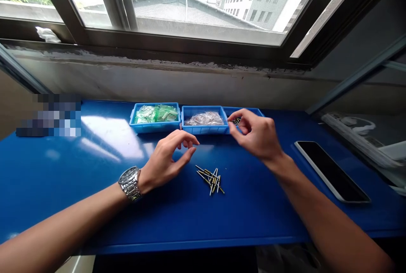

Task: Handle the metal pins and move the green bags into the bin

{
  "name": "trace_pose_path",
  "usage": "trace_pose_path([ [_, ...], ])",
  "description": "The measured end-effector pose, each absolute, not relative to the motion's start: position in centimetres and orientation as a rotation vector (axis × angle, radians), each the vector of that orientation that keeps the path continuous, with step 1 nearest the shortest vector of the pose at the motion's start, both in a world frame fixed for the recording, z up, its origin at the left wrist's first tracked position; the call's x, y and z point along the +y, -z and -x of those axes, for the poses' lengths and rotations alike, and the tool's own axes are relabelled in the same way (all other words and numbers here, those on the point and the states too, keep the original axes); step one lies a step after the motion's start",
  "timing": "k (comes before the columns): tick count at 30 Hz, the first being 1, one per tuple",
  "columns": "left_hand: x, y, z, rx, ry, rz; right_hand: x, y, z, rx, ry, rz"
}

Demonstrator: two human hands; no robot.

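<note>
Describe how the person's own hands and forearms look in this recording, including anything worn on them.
Both the left hand and the right hand are bare, with no gloves, and no sleeves show on the forearms. The left wrist wears a silver-toned watch with a metal link bracelet. No ring or bracelet is visible on the right.

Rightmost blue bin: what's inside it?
Small dark and yellowish pieces show in the rightmost blue bin; the right hand hides much of the inside from view.
</note>
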State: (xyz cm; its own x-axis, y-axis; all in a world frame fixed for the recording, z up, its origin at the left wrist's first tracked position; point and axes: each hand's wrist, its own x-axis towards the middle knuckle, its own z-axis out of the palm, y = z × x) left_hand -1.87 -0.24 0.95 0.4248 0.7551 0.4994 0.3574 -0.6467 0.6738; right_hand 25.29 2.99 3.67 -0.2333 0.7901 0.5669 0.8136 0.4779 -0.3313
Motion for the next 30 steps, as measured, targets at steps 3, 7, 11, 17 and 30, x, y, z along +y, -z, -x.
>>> trace_pose_path([
  [3, -0.2, -0.9, 1.8, 0.926, -1.091, -2.218, 4.3, -3.9, -27.1, -2.012, 0.154, 1.546],
  [7, -0.1, -0.9, 1.8, 0.923, -1.045, -2.231, 3.9, -4.2, -26.7, -2.136, -0.173, 1.413],
  [11, -0.1, -0.8, 1.9, 0.928, -1.009, -2.237, 2.0, -5.2, -25.0, -2.463, -0.795, 1.22],
  [17, 0.0, -0.6, 1.9, 0.924, -0.98, -2.233, 0.7, -6.0, -23.9, -2.714, -1.082, 1.237],
  [30, -0.2, -0.6, 1.8, 0.897, -0.955, -2.241, 0.1, -5.5, -23.4, -2.781, -0.978, 1.235],
])
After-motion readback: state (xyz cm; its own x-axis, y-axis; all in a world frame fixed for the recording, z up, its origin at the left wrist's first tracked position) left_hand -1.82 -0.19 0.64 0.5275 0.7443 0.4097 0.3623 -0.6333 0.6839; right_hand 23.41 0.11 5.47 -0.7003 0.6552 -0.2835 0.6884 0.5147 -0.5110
